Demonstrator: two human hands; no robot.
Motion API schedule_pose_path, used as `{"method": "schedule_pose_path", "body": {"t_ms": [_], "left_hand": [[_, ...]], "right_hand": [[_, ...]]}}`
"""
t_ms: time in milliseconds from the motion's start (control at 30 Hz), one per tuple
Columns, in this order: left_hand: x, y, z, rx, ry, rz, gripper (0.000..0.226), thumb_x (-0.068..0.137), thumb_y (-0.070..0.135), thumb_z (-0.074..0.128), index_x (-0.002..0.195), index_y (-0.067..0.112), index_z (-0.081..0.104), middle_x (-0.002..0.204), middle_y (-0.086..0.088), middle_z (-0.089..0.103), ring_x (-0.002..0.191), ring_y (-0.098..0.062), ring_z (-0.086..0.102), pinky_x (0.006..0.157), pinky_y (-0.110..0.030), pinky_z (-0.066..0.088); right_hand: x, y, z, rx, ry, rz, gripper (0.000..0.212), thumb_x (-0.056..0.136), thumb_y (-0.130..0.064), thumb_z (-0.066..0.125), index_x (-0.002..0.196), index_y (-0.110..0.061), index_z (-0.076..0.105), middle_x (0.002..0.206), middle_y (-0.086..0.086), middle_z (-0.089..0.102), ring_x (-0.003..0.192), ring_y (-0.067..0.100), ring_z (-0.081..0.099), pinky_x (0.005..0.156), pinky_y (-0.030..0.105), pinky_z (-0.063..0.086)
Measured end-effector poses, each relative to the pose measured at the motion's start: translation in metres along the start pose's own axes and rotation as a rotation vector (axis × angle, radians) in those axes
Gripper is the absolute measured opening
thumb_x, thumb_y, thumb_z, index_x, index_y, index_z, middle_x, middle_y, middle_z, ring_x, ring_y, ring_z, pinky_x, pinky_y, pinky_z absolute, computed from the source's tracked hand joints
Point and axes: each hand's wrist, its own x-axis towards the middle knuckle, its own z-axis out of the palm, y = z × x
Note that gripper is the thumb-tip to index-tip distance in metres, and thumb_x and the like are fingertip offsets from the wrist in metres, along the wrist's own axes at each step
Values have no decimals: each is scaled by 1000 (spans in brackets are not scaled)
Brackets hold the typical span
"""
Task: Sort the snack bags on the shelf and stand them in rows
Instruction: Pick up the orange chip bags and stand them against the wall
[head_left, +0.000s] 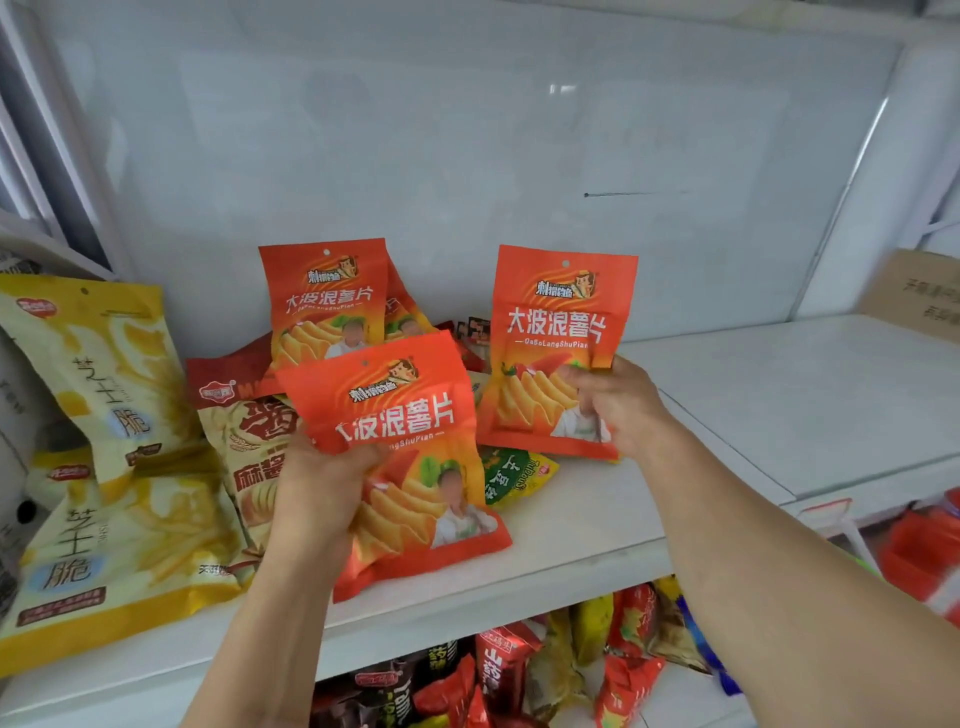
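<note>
White shelf is the biggest thing w/ the most room: the whole right stretch lies bare, back wall behind it. Front edge runs just under my wrists, and anything set too near the lip could slide down onto the lower shelf's packets.

Yellow bags lean in a heap on the left, a beige bag wedged beside them, so that side is crowded; I'd keep away from it.

Orange chip bags next. One stands at the back, leaning on the wall, w/ another half hidden behind it. My right hand pinches the lower right corner of a second orange bag, held upright, its base just above a green packet. My left hand grips a third orange bag by its left edge, thumb across the front, tilted.

Best move, I'd say: set the right bag down first in the bare stretch, base flat, back to the wall, then stand the left one touching it, same face fwd. Avoid resting either on the green packet; prob. topples.
</note>
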Motion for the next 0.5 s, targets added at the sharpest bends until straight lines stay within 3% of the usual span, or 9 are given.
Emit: {"method": "schedule_pose_path", "body": {"t_ms": [100,200,300,400,500], "left_hand": [[-6,11,16,-225,-113,-100,40,81,-10,67,117,7,63,99,-14,75,70,-23,74,56,-30,59],[-9,17,40,-335,-245,-126,37,83,-11,64,114,10,64,98,-12,77,78,-26,76,65,-37,62],[-14,16,76,-303,-309,-57,32,82,-14,63,105,7,69,93,-10,78,78,-24,76,64,-34,61],[-25,12,121,-252,-317,15,36,79,-15,67,112,1,67,100,-16,76,83,-28,74,72,-38,61],[-36,7,168,-218,-323,21,31,78,-13,70,104,4,70,94,-13,78,79,-26,75,67,-35,61]], "right_hand": [[2,-7,-19,30,-1,-34,9,85,-13,75,89,-9,68,65,10,52,51,12,48,57,24,46],[4,-14,-45,20,26,-74,11,87,-16,73,84,-8,66,55,13,50,45,19,45,58,26,46],[4,-15,-78,28,72,-78,10,87,-15,73,85,-8,67,56,11,53,43,19,45,51,28,45],[7,-12,-114,41,111,-76,9,86,-14,74,86,-7,68,59,10,55,45,19,46,50,30,43],[12,-9,-156,43,131,-79,7,86,-15,75,84,-10,70,56,9,55,46,19,47,51,31,44]]}}
